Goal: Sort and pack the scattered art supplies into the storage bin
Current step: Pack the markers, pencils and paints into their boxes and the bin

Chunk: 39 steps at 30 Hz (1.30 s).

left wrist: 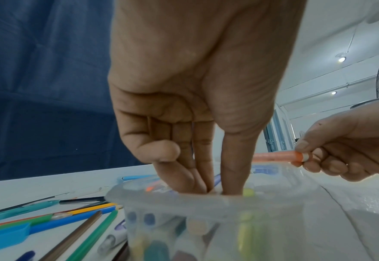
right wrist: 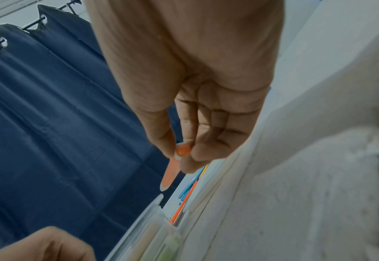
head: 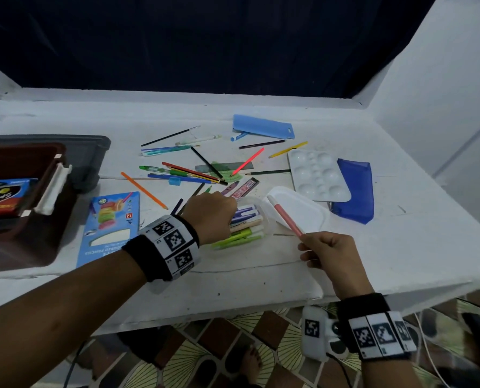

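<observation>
A clear plastic marker case (head: 248, 224) lies open on the white table, several markers packed inside, its white lid (head: 303, 211) tipped back to the right. My left hand (head: 231, 210) reaches into the case; in the left wrist view its straight fingers (left wrist: 203, 178) and thumb dip among the markers, tips hidden behind the case rim (left wrist: 206, 199). My right hand (head: 306, 242) pinches the end of a pink-orange marker (head: 285, 217) between thumb and fingers, holding it slanted over the lid. The wrist views show the same marker (left wrist: 273, 156) (right wrist: 169, 174). The brown storage bin (head: 37, 239) sits far left.
Loose pencils and pens (head: 188, 172) are scattered behind the case, with a ruler and a green protractor. A white paint palette (head: 317, 175) and blue pouch (head: 357, 189) lie at right, a blue coloured-pencil box (head: 107, 225) beside the bin, a grey lid (head: 87, 155) behind it.
</observation>
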{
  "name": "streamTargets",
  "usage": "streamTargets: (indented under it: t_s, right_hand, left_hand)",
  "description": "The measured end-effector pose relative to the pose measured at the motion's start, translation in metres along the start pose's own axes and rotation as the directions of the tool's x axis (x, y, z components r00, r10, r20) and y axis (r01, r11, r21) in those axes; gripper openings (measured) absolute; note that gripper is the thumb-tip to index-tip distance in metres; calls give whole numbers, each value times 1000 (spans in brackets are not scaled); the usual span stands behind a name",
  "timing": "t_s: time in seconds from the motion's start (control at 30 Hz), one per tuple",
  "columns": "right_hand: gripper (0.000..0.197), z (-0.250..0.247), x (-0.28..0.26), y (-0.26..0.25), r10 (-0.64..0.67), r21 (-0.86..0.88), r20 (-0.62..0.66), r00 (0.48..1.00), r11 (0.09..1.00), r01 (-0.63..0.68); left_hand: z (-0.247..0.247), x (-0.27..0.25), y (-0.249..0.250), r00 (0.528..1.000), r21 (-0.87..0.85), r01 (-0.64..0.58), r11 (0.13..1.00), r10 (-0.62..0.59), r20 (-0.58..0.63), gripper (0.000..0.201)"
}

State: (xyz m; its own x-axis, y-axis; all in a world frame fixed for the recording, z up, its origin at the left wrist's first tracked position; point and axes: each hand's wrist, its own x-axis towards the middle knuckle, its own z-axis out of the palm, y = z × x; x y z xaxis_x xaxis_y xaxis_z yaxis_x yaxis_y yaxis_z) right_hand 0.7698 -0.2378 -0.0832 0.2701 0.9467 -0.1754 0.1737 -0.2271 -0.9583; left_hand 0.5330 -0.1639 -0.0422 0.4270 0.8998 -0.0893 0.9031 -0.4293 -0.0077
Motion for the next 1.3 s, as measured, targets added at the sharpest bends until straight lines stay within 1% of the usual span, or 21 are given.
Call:
streamTargets:
  t_s: [0.17, 0.27, 0.43, 0.57, 0.67, 0.73, 0.8, 0.9, 0.97, 1.03, 1.13, 1.17, 1.23, 1.3]
  right_hand:
    - [14, -2, -1, 0, -5, -9, 3, 1000, 1000, 5]
    - [14, -1, -2, 1, -11, -11, 9, 1000, 1000, 11]
    - [12, 1, -2, 0, -35, -15, 19, 999, 999, 35]
    - [17, 3, 0, -9, -119, -69, 29, 993, 990, 120]
    - [20, 6, 8, -18, -202, -185, 98, 974, 958, 217]
    - [20, 10, 17, -23, -258, -304, 158, 953, 906, 296]
    - [18, 18, 27, -30, -298, -421, 244, 923, 825, 377]
    - [17, 31, 36, -44, -308, -570, 425, 851, 639, 516]
    - [18, 39, 42, -51, -303, -616, 514, 803, 520, 591]
    - [18, 47, 47, -54, -282, -640, 582, 763, 420, 643]
    - [17, 55, 55, -55, -277, -682, 625, 730, 263, 683]
    - [18, 57, 57, -56, -278, -693, 626, 728, 229, 684]
    - [19, 62, 59, -59, -250, -704, 637, 729, 197, 683]
    - [18, 67, 58, -64, -221, -701, 664, 715, 151, 697]
  left_hand:
    - [-3, 2, -2, 1000, 34, -1, 999, 1, 18, 10]
    - [-2, 1, -4, 1000, 56, -10, 998, 10, 10, 7]
    - [1, 2, -7, 1000, 41, -25, 999, 25, 1, 9]
    - [4, 2, -15, 1000, 16, -23, 1000, 23, 6, 20]
    - [1, -2, -27, 999, 0, 24, 1000, -24, -35, 29]
    - [-1, -5, -40, 995, -23, 72, 997, -73, -68, 28]
    - [0, -8, -54, 991, -50, 119, 992, -122, -56, 28]
    - [7, -8, -70, 981, -114, 195, 974, -194, 23, 29]
    - [12, -7, -75, 973, -194, 231, 953, -225, 54, 27]
    - [16, -9, -76, 970, -278, 244, 929, -238, 56, 23]
    - [20, -10, -76, 969, -358, 244, 901, -243, 48, 19]
    - [20, -11, -76, 969, -373, 240, 896, -241, 43, 18]
    - [19, -11, -76, 971, -394, 231, 890, -237, 34, 17]
    - [19, -10, -76, 971, -407, 227, 885, -236, 30, 16]
